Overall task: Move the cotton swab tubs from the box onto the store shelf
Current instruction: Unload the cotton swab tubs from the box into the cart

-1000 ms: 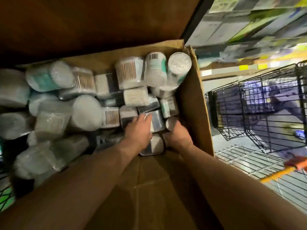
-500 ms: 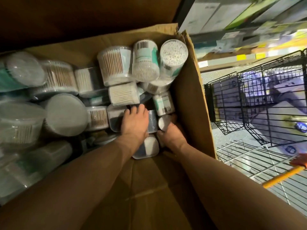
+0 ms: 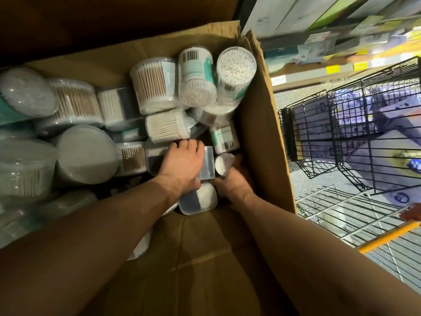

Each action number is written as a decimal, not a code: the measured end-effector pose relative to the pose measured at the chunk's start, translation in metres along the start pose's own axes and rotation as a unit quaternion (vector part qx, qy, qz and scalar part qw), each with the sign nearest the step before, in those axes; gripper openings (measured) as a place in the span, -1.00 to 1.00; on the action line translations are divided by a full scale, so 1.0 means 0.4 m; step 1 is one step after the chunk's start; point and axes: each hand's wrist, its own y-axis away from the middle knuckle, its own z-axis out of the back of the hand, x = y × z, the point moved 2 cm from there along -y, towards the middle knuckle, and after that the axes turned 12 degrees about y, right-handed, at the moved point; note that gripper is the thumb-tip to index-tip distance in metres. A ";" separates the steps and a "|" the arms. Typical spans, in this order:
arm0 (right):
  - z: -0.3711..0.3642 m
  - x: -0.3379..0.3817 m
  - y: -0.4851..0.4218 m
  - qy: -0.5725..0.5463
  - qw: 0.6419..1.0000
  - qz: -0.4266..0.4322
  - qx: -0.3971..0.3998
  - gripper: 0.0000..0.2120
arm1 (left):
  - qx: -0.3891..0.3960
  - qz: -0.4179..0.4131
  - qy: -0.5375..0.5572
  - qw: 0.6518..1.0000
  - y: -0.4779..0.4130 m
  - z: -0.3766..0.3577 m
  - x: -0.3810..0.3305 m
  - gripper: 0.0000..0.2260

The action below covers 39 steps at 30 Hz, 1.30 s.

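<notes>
A big cardboard box (image 3: pixel 259 137) holds several clear tubs of cotton swabs, round ones (image 3: pixel 235 69) and flat rectangular ones. My left hand (image 3: pixel 182 163) lies over a rectangular tub (image 3: pixel 207 165) near the box's right wall, fingers curled down over its far edge. My right hand (image 3: pixel 234 181) reaches in beside it and grips a small round tub (image 3: pixel 223 164), fingers hidden under it. Another rectangular tub (image 3: pixel 198 199) lies just below my hands. The store shelf (image 3: pixel 341 67) runs along the upper right.
Black wire baskets (image 3: pixel 355 133) stand on the floor right of the box. A white wire rack (image 3: pixel 337 215) and an orange bar (image 3: pixel 387 236) lie below them. Boxed goods fill the shelf at top right. The near box flap (image 3: pixel 205 270) spreads under my forearms.
My view has dipped closer into the box. My left hand's fingers have curled further over the rectangular tub. My right hand stays low against the small round tub.
</notes>
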 end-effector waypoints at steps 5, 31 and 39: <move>-0.011 0.014 0.001 0.055 0.998 -0.007 -0.018 -0.49 | -0.007 -0.012 0.028 1.000 0.043 0.037 0.009 -0.20; -0.021 0.020 -0.010 0.070 0.994 0.002 -0.087 -0.41 | -0.047 0.057 0.080 0.994 0.154 0.053 0.089 -0.05; 0.057 0.058 0.101 0.064 0.991 0.017 -0.114 -0.24 | -0.043 0.068 0.097 0.992 0.186 0.099 0.077 -0.13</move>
